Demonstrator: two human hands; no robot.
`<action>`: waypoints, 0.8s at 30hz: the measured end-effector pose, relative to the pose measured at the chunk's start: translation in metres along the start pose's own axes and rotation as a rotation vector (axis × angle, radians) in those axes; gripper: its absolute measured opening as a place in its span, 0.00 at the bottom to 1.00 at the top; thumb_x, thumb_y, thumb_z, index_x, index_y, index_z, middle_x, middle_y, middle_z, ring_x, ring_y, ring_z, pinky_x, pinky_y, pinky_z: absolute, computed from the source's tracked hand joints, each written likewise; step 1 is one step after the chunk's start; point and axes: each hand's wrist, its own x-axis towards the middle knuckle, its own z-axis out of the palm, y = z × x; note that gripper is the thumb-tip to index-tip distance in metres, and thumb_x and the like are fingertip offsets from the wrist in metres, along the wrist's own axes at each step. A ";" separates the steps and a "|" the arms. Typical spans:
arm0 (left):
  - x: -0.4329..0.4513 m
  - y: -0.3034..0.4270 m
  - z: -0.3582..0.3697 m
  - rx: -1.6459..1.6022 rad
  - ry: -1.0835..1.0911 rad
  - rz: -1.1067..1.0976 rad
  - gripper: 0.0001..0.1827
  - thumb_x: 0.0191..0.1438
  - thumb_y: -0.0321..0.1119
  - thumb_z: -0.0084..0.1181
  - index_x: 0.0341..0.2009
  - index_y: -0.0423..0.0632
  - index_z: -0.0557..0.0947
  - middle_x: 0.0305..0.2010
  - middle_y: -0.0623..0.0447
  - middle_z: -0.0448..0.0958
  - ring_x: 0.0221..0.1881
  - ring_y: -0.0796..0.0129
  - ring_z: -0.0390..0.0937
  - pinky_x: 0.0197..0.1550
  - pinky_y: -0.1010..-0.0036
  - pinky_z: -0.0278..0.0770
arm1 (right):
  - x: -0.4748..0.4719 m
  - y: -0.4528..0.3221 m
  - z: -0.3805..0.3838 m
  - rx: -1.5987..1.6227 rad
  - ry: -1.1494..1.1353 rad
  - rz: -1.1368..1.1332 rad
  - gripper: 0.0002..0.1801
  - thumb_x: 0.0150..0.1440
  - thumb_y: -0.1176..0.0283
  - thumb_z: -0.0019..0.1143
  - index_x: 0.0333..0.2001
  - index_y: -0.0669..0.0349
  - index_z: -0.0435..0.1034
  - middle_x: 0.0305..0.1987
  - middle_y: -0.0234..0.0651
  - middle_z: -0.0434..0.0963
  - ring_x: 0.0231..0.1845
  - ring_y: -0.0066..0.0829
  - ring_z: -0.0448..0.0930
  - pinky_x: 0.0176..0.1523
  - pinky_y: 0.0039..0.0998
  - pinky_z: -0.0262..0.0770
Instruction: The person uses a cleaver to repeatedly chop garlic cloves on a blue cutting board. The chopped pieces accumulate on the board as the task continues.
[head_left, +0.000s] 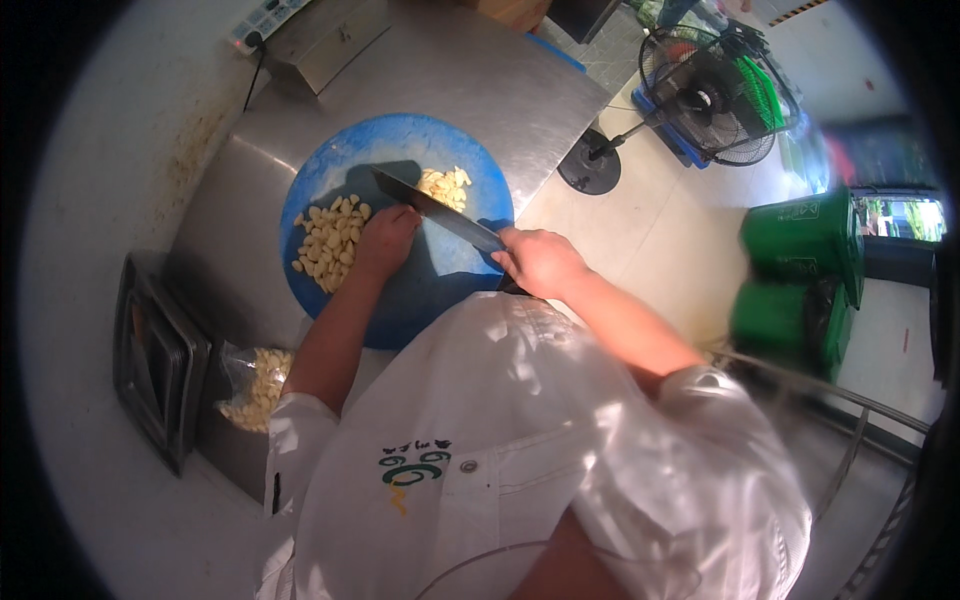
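Observation:
A blue round cutting board (469, 262) lies before me. My right hand (544, 261) grips the handle of a cleaver (442, 212), its dark blade slanting up and left across the board. Close against the near side of the blade, my left hand (388, 240) has its fingers curled together. Whatever is under those fingertips is hidden. Left of that hand sits a heap of whole peeled garlic cloves (330, 244). Beyond the blade lies a smaller pile of sliced garlic (448, 187).
The board rests on a stainless steel table (480, 82). A clear bag of peeled garlic (259, 390) and stacked metal trays (161, 367) are at the left. To the right stand a floor fan (701, 101), green bins (799, 240) and a metal rail (825, 394).

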 end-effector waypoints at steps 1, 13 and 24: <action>0.001 0.000 0.000 -0.001 -0.004 -0.002 0.05 0.50 0.26 0.58 0.34 0.48 0.81 0.39 0.49 0.80 0.42 0.50 0.79 0.43 0.59 0.80 | -0.001 0.000 0.001 0.008 -0.002 -0.012 0.13 0.65 0.60 0.52 0.41 0.60 0.69 0.34 0.49 0.81 0.40 0.55 0.81 0.44 0.52 0.75; 0.000 -0.002 0.003 -0.039 0.030 0.030 0.06 0.49 0.25 0.58 0.33 0.50 0.80 0.38 0.52 0.79 0.40 0.52 0.79 0.42 0.61 0.80 | -0.001 -0.003 -0.002 0.048 -0.021 -0.005 0.15 0.65 0.60 0.50 0.41 0.62 0.70 0.37 0.51 0.81 0.42 0.56 0.81 0.47 0.52 0.76; -0.007 0.000 -0.011 0.147 0.132 -0.131 0.09 0.52 0.27 0.57 0.37 0.51 0.85 0.39 0.52 0.83 0.41 0.53 0.80 0.42 0.58 0.79 | -0.004 0.010 0.013 0.160 0.047 0.027 0.15 0.65 0.59 0.52 0.42 0.61 0.71 0.35 0.53 0.80 0.42 0.58 0.80 0.46 0.52 0.74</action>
